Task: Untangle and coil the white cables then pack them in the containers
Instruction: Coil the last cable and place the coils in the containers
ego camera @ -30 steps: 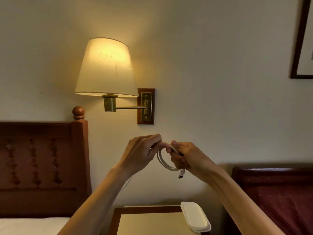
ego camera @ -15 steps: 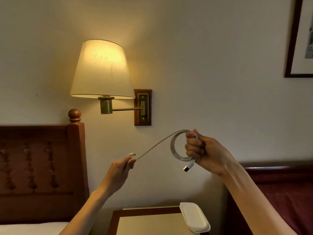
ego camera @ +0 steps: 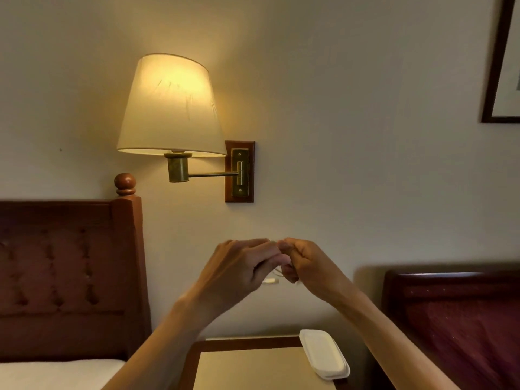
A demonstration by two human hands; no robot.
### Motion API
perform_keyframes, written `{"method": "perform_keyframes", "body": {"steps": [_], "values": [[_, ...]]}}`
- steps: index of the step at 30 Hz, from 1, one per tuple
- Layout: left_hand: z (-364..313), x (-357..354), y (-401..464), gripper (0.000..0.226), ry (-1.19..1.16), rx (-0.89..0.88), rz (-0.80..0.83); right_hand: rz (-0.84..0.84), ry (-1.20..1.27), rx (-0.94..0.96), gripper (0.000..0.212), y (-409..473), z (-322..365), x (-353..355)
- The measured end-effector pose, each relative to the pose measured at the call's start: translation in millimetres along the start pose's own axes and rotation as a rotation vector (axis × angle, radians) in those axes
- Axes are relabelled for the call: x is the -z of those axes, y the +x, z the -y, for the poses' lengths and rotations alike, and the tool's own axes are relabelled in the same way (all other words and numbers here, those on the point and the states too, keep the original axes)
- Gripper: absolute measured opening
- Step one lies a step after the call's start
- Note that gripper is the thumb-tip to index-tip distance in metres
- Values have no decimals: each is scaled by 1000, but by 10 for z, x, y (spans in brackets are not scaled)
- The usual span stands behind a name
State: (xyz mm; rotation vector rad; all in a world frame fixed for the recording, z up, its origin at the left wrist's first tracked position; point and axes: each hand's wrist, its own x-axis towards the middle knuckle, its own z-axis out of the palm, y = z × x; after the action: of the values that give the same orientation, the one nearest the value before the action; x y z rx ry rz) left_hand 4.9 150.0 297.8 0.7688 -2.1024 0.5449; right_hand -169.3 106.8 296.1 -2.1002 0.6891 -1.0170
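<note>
Both of my hands are raised in front of the wall, fingertips meeting. My right hand [ego camera: 308, 264] is curled around the coiled white cable [ego camera: 277, 273], which is almost wholly hidden inside the fist. My left hand [ego camera: 242, 270] pinches the cable's free end against the coil; a small white connector [ego camera: 270, 282] pokes out below between the hands. A white lidded container [ego camera: 323, 353] lies on the right side of the bedside table [ego camera: 253, 370] below.
A lit wall lamp [ego camera: 171, 108] on a brass arm hangs above the hands. A wooden headboard [ego camera: 64, 274] and white bedding stand at the left, a dark red headboard [ego camera: 455, 313] at the right, a picture frame [ego camera: 501, 66] top right.
My left hand, which held the cable stretched out to the lower left half a second ago, has swung back to my right hand. The stretched length is gone and the coil is hidden in the fist.
</note>
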Motion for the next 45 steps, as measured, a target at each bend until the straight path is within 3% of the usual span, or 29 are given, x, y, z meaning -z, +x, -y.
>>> {"method": "perform_keyframes", "body": {"steps": [3, 5, 10, 14, 19, 22, 27, 31, 36, 39, 43, 45], "values": [[68, -50, -34, 38, 39, 213, -110, 65, 51, -53, 36, -13, 64, -1], [93, -96, -47, 51, -52, 308, -106, 88, 73, -104, 38, -8, 94, 6], [74, -70, -40, 36, -687, 589, 129, 105, 191, -211, 43, 43, 127, 56], [12, -38, -12, 44, -718, 797, 226, 109, 286, -257, 44, 55, 72, 19], [-31, -163, 19, 53, -652, 806, -14, -66, 141, -127, 39, 69, 19, -49], [-46, -235, -18, 45, -595, 724, -105, -173, 36, -31, 28, 59, -21, -63], [-56, -264, -37, 38, -481, 638, -154, -315, -119, 51, 21, -6, -109, 11], [70, -225, -88, 43, -537, 673, -177, -178, -50, -41, 17, -118, -171, 131], [105, -316, -126, 47, -384, 642, -158, -312, -220, -42, 11, -131, -137, 111], [128, -396, -168, 50, -275, 638, -168, -385, -30, -107, 12, -109, -59, 88], [122, -447, -143, 46, -355, 752, -194, -385, 410, -184, 13, -105, -21, -130], [94, -444, -131, 43, -430, 803, -191, -418, 459, -158, 11, -137, -46, -255]]}}
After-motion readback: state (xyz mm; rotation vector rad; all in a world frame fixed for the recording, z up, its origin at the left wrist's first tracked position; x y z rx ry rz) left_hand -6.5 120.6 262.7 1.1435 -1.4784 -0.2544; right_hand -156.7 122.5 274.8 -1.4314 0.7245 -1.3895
